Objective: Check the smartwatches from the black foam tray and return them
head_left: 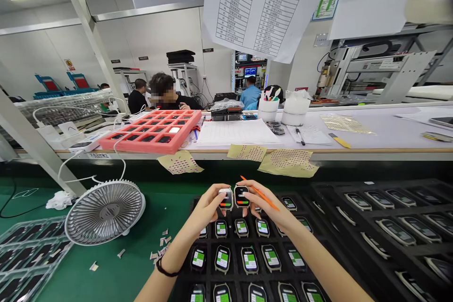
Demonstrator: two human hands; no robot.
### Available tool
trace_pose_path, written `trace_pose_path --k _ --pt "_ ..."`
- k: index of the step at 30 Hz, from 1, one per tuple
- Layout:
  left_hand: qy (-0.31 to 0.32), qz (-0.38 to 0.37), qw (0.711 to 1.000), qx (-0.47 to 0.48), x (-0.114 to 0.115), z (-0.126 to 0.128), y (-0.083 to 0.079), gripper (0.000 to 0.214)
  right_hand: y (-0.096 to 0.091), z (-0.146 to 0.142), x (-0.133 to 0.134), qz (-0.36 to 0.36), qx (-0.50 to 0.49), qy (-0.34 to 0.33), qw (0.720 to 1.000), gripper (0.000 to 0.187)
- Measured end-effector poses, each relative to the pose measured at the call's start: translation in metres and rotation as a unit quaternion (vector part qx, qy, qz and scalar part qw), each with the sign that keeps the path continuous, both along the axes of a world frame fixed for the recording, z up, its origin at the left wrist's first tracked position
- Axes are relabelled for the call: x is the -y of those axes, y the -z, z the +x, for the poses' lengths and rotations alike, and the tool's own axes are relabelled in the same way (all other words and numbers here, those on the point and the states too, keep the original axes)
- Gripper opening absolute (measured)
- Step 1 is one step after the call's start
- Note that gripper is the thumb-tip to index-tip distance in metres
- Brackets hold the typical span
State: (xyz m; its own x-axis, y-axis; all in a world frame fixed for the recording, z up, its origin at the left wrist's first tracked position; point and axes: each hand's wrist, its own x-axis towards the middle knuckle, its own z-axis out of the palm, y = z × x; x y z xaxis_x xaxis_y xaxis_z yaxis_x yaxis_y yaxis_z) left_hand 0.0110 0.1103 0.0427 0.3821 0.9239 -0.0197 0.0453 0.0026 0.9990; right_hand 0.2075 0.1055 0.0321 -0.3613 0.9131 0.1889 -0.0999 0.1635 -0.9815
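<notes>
1. A long white worktop point(354, 120) runs across the room, far from the hands, and a big paper list point(262, 4) hangs above it. Past it are a person in a blue shirt point(250, 96) and a person in a black shirt point(137, 101).
2. A green worktop point(127, 269) lies just in front of the person. A see-through plastic tray point(30, 250), a round grey fan point(104, 212) and little paper bits point(159, 247) sit on it.
3. A black tray point(231, 243) sits on the green worktop, right under the hands. It has rows of small smart watches point(249, 260), and many of them show green on their screens.
4. A red foam tray point(152, 147) sits on the white worktop, with small dark things in its holes.
5. The left hand point(207, 210) has a narrow grip. It pinches one smart watch point(225, 199) by its sides, up above the black tray.
6. The right hand point(264, 203) also has a narrow grip. It holds a second smart watch point(241, 197) just beside the first one.
7. An orange stick point(264, 196) is tucked in the right hand, with its ends poking out.
8. A black band point(166, 269) circles the left wrist.
</notes>
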Motion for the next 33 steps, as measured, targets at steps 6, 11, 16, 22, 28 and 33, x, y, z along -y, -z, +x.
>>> trace_pose_path --k 6,11,16,22,28,33 --pt "0.007 0.002 1.000 -0.002 0.005 -0.003 -0.003 0.039 -0.003 -0.001 0.002 -0.003 0.001 0.011 1.000 0.030" --pt "0.106 0.006 0.993 0.040 0.010 -0.012 -0.011 0.054 -0.003 0.001 0.002 -0.018 -0.021 0.007 1.000 0.028" --pt "0.153 -0.067 0.968 0.189 0.011 -0.019 -0.012 0.060 -0.002 0.008 0.001 -0.081 -0.130 -0.080 0.985 0.044" --pt "0.122 -0.096 0.933 0.324 0.012 -0.019 -0.007 0.064 -0.004 0.014 0.004 -0.096 -0.226 -0.086 0.966 0.051" --pt "0.100 -0.052 0.964 0.243 0.010 -0.013 -0.010 0.061 -0.012 0.012 0.009 -0.029 -0.163 -0.053 0.985 0.050" --pt "0.016 0.050 0.998 0.046 0.007 -0.006 -0.009 0.055 -0.014 0.007 0.008 0.023 -0.026 0.002 0.999 0.045"
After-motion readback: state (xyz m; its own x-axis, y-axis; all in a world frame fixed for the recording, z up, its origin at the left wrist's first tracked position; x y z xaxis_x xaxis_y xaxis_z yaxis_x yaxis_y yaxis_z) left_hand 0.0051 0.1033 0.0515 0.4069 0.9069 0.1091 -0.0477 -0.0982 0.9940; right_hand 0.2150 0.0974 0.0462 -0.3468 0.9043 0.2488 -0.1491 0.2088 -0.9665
